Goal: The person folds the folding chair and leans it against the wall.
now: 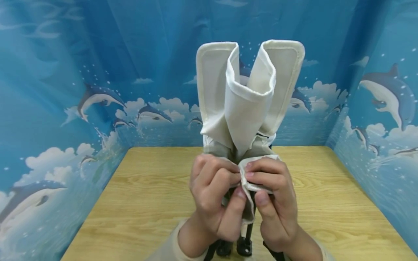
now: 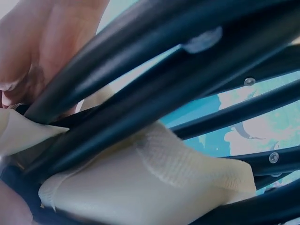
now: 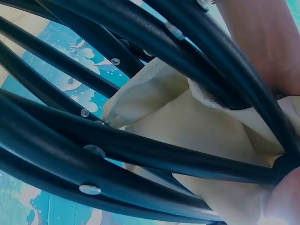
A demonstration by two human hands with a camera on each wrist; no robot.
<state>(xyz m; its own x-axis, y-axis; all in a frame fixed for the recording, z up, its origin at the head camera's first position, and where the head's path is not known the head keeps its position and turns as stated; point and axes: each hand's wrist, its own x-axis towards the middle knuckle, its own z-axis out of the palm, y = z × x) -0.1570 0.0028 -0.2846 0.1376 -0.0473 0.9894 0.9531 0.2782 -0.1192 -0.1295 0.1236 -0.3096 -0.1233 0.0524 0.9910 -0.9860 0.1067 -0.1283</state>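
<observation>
A folding chair with cream fabric (image 1: 249, 123) and a dark tube frame stands bunched up in front of me in the head view. Its upper fabric rises in stiff, stitched flaps. My left hand (image 1: 217, 195) pinches the gathered cloth at the middle, fingers curled and thumb below. Opposite it, my right hand (image 1: 277, 203) grips the cloth's edge between fingers and thumb, close to the left fingertips. Dark tubes (image 2: 122, 112) run close together across the left wrist view, with cream cloth (image 2: 136, 187) between them. The right wrist view shows more tubes (image 3: 154, 145) around folded cloth (image 3: 201, 124).
Black feet (image 1: 244, 247) of the frame show low between my forearms. Under everything lies a wood-grain table (image 1: 143, 203). Blue curtains (image 1: 156, 65) printed with dolphins and clouds enclose it at the back and both sides.
</observation>
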